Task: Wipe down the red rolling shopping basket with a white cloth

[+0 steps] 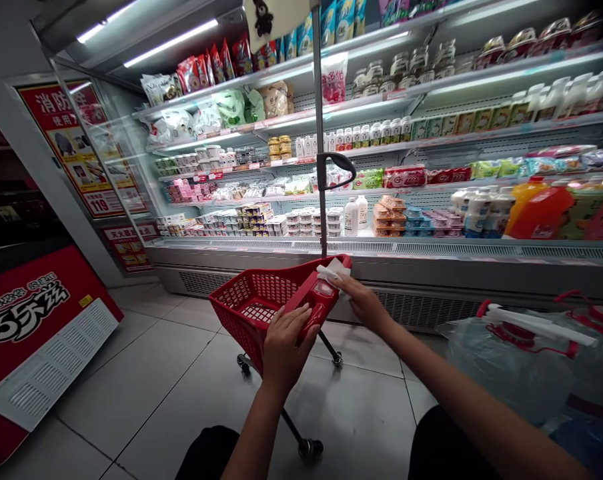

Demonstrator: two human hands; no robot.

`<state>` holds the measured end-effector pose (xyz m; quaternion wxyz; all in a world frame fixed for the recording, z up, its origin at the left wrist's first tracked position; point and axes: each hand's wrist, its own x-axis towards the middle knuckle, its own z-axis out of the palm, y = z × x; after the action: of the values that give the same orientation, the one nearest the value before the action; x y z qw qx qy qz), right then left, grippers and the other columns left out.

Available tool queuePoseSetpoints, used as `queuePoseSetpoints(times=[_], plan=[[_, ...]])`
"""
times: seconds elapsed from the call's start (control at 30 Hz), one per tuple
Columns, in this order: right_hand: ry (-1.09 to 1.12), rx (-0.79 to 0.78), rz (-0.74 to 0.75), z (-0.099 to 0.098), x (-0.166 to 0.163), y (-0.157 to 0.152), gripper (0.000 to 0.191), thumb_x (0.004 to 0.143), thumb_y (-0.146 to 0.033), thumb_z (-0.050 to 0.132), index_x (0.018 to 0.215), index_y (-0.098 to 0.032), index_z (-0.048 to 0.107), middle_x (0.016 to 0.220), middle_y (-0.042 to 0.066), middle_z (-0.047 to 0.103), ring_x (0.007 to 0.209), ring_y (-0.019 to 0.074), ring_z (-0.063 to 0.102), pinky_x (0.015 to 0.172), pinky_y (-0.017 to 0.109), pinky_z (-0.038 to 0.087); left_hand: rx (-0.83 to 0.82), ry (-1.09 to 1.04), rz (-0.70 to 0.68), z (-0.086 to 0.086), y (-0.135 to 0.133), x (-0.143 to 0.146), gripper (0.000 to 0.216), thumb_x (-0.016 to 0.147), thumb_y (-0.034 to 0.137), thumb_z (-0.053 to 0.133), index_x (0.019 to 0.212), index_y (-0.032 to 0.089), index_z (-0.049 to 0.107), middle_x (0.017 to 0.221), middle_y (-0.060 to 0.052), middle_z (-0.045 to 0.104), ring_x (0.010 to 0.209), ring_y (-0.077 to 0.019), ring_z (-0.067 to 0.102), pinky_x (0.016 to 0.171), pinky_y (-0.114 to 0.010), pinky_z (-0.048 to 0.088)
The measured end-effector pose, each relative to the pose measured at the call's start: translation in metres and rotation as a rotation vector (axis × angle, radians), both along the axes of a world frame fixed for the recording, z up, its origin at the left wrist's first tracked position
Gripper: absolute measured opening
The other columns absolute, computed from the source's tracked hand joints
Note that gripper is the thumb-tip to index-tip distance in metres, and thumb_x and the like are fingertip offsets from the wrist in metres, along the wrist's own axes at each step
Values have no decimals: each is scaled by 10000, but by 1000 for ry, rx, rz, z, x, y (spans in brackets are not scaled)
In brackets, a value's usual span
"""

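A small red plastic shopping basket cart (251, 297) on wheels stands on the tiled floor in front of me, with a tall grey pull handle (321, 160) rising from its rear. My left hand (286, 343) grips the near rim of the basket, fingers curled over the red edge. My right hand (359, 300) presses a white cloth or tissue (334, 271) against the top rear corner of the basket, fingers closed on it. The basket looks empty inside.
An open refrigerated display (381, 200) full of yoghurt, milk and juice runs along the back. A red chest freezer (36, 333) stands at the left. Large clear water jugs with red caps (511, 353) sit at my right. My knees show at the bottom.
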<state>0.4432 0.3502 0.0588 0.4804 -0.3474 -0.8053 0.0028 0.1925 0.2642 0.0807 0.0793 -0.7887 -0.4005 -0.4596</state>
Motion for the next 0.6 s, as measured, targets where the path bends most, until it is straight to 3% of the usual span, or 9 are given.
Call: queuePoseSetpoints(times=[0.1,0.17,0.23,0.43,0.5,0.6], plan=[[12,71,48,-23,-33,-45,778,903,41,335,1563,-358,435,1612,-3,456,1501,209,404,1214,468,414,-2,-13,-3,1,-1,-1,278,997,343,613,1249,264,699,1237,-37,764,1158,-236,719,1155,-527,459],[-4,109,91,-35,-44,-59,753,941,26,341,1589,-355,386,1611,-3,459,1512,205,384,1223,455,406,-4,-13,-8,1,-2,-3,275,993,337,622,1246,265,700,1236,-33,765,1150,-234,722,1146,-521,466],[23,137,69,-44,-43,-52,752,944,22,343,1592,-359,378,1609,-10,460,1512,202,383,1225,445,403,-3,-14,-10,2,-2,-4,271,991,329,626,1242,264,701,1229,-32,768,1149,-236,723,1140,-522,468],[331,74,-196,-48,-29,21,840,831,16,321,1590,-338,392,1583,-22,495,1490,188,421,1221,461,397,-14,-19,-21,3,-3,-5,268,993,326,622,1242,265,701,1223,-34,770,1142,-233,727,1144,-522,466],[402,65,-215,-50,-44,17,847,817,5,326,1596,-325,381,1588,-21,488,1499,185,406,1231,462,382,-8,-22,-15,3,-2,-6,268,992,329,623,1240,264,703,1214,-34,773,1135,-231,730,1146,-521,465],[445,42,-184,-65,-82,-22,843,837,2,312,1622,-305,320,1641,-12,408,1545,190,310,1247,475,351,-4,-24,-2,2,-1,-7,265,985,330,634,1231,265,708,1200,-29,778,1127,-230,733,1151,-520,463]])
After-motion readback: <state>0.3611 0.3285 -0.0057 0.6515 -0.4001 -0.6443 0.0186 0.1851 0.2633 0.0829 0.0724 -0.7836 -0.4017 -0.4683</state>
